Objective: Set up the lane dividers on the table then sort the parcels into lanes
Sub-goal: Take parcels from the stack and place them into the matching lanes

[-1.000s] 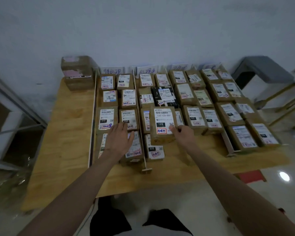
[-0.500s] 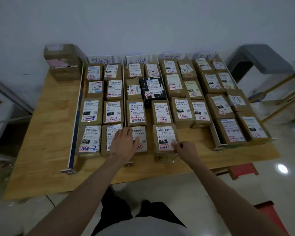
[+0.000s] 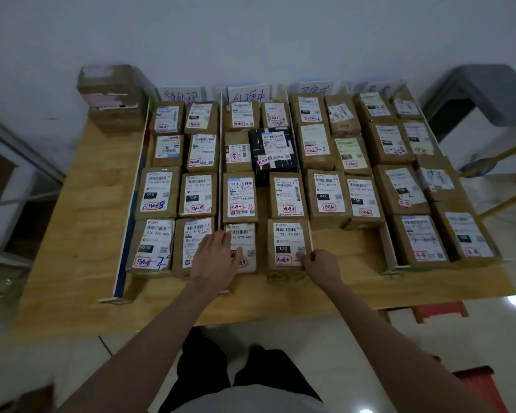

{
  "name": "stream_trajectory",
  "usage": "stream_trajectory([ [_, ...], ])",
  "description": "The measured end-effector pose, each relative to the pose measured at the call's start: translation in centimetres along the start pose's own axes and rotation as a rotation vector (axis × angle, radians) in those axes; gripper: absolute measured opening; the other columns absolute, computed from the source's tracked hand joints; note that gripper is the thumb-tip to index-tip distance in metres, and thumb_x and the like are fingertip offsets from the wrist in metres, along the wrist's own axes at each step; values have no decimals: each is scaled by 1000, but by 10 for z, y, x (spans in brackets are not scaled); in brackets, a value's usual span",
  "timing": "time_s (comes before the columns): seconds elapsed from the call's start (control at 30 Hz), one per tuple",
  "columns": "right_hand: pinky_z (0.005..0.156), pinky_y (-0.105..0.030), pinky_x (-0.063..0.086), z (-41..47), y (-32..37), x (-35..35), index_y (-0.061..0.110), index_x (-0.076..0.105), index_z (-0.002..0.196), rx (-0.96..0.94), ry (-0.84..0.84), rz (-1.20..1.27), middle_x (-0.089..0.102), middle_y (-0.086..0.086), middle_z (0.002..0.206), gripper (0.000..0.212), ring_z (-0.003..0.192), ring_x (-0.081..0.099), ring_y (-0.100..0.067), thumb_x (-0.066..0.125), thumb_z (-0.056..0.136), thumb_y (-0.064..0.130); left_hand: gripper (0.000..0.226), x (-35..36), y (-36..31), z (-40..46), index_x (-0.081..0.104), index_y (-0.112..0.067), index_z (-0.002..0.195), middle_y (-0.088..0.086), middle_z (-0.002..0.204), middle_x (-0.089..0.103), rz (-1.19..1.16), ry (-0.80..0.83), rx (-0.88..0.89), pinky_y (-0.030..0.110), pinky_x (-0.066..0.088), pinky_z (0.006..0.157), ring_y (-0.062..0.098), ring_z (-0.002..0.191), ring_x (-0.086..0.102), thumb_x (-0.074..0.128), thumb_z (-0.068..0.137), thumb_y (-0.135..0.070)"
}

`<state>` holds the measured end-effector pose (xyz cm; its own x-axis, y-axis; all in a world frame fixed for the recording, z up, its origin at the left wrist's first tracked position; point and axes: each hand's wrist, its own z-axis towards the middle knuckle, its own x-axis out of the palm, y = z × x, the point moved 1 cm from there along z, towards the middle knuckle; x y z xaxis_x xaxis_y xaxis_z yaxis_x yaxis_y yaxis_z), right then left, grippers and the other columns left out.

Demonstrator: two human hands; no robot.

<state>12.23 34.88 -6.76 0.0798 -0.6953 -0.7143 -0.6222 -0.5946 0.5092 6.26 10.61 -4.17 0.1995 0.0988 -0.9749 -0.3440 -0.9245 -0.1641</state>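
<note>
Head view: parcel 122 sits in the near row of the second lane on the worktop, right hand pinching its near right corner; left hand rests flat, fingers relaxed, on the neighbouring parcel beside a white divider.

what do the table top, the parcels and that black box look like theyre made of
Table top: seemingly wood, pale yellow with visible grain, matte. Parcels, such as the one marked 122: brown cardboard with white paper labels. Black box: probably printed card, dark finish; too blurred to be sure.
</note>
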Motion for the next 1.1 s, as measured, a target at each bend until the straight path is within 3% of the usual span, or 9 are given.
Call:
stream_trajectory([
  [0.33,50,-22,37,20,4,2,8,58,81,12,8,22,61,-4,77,32,69,56,-17,59,96,36,54,11,-9,10,46,-7,140,9,138,50,-18,30,10,38,33,113,25,129,45,37,101,-43],
  [0.47,73,-36,56,22,-5,13,4,63,94,15,-22,40,66,-9,95,29,84,64,-22,65,92,34,56,15,-11,12,36,-9,147,7,148,39,2,71,22,37,24,117,24,137,35,37,102,-43],
  [0.67,87,-38,54,17,-7,16,2,56,119,-19,-69,25,51,-11,117,38,101,59,-26,66,91,27,66,22,-7,16,26,-11,152,5,156,26,23,109,32,36,15,120,23,143,25,43,100,-48],
  [0.83,91,-38,52,22,-9,17,3,54,124,-43,-64,17,54,-11,118,40,107,57,-26,67,91,23,74,36,-3,17,12,-10,156,7,163,8,55,215,33,37,6,123,22,150,10,40,100,-51],
  [1.1,95,-41,50,24,-5,25,4,53,128,-38,-40,3,53,-12,119,42,110,55,-28,65,92,22,72,40,-18,11,25,-8,152,10,159,20,24,140,84,39,16,122,26,145,22,49,97,-49],
])
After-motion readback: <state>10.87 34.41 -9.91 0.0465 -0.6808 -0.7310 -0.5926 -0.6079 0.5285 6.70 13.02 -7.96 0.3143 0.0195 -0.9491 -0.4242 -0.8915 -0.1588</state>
